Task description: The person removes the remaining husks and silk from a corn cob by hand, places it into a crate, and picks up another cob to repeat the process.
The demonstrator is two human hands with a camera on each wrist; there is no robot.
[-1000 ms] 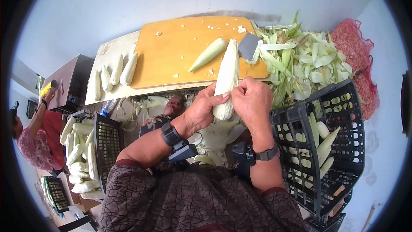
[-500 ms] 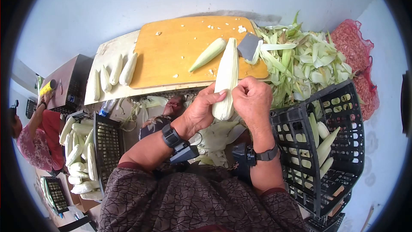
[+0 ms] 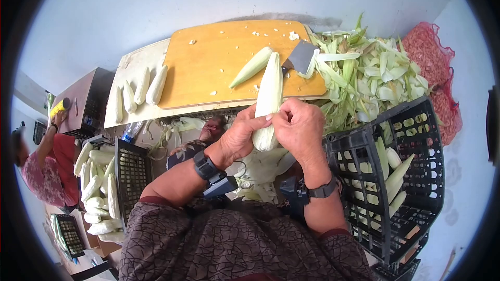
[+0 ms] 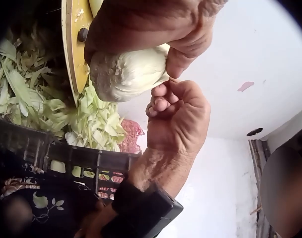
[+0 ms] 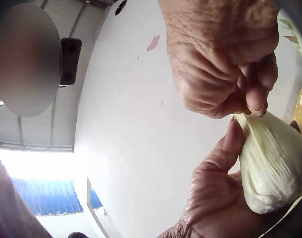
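Note:
An ear of corn (image 3: 270, 91) in pale husk stands tilted in front of the person, its tip overlapping the board in the head view. Around its lower part curls the left hand (image 3: 241, 134), thumb lying along the husk. The right hand (image 3: 301, 129) pinches a husk edge at the ear's side, fingertips close to the left thumb. In the right wrist view a strip of husk (image 5: 241, 119) is drawn up between the right fingers. Behind the ear, a second ear (image 3: 250, 67) and a cleaver (image 3: 302, 57) lie on the orange board (image 3: 208, 47).
Loose husks (image 3: 380, 80) are heaped right of the board, beside a red mesh bag (image 3: 424, 54). A black crate (image 3: 385, 218) holding ears stands at the right; another crate (image 3: 133, 169) is at the left, near piled ears. Several ears (image 3: 156, 86) line the board's left. Another person (image 3: 49, 164) is far left.
Both hands and the ear have shifted slightly left and toward the body. The right fingertips have come nearer the left thumb. The cleaver's dark handle now shows beside the ear.

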